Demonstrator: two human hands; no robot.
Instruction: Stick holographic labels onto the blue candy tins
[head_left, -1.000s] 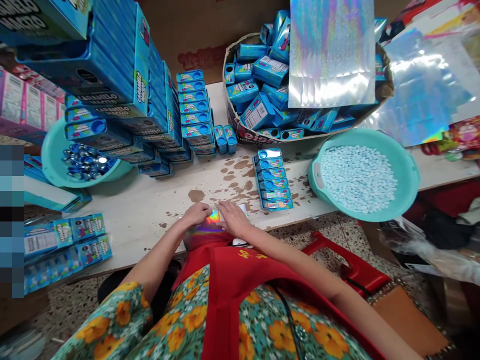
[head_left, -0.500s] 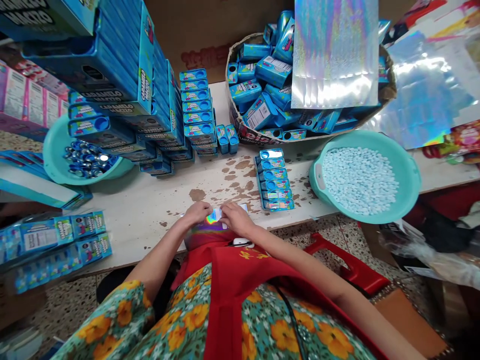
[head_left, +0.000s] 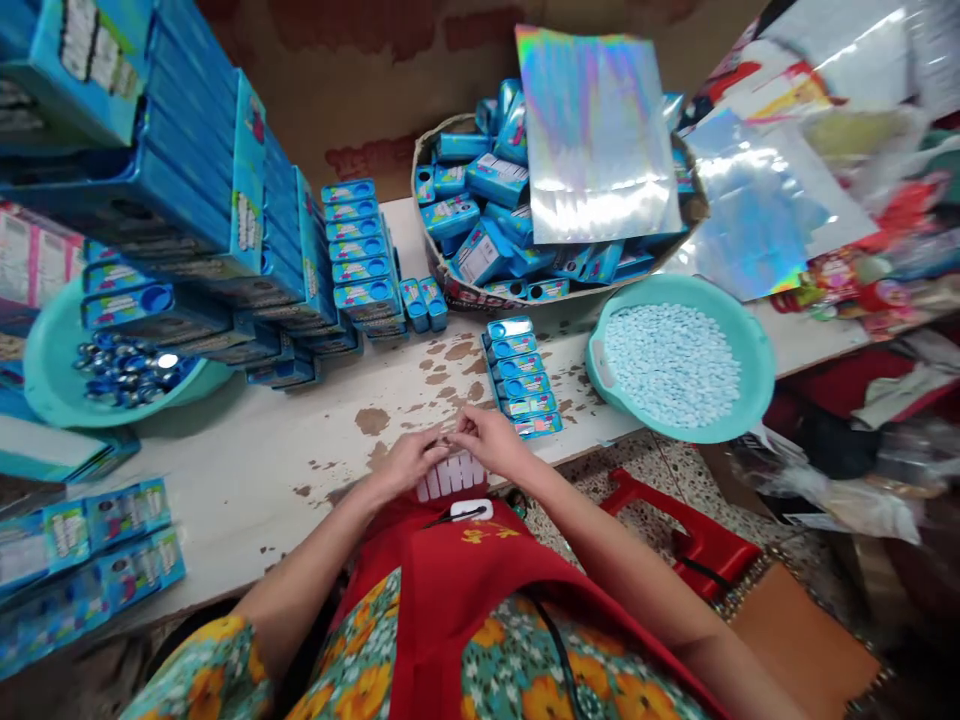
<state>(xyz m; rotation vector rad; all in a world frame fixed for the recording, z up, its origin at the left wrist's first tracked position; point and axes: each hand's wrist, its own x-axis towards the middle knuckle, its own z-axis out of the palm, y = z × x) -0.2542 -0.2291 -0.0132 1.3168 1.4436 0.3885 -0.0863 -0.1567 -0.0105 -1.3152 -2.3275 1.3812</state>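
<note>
My left hand [head_left: 411, 462] and my right hand [head_left: 491, 442] meet at the table's front edge, fingertips nearly touching. Both are closed in a pinch; what lies between the fingers is too small to make out. Just below them, against the red apron, shows a row of white strips [head_left: 451, 477], like a sheet of labels. Right beside my right hand stands a short row of small blue candy boxes [head_left: 522, 372], their ends with round holes facing up. A green bowl of pale blue candies [head_left: 681, 430] sits farther right.
A cut-down carton [head_left: 450, 296] holds jumbled blue boxes, with a shiny holographic sheet [head_left: 600, 140] on top. Tall stacks of blue boxes [head_left: 195, 200] rise at the left. Beside them are a green bowl of foil-wrapped sweets [head_left: 52, 390] and wrapped packs [head_left: 90, 560].
The shiny piece between my hands no longer shows; white strips now appear below them. My hands have come closer together. The camera view has shifted, moving the scene left and slightly down.
</note>
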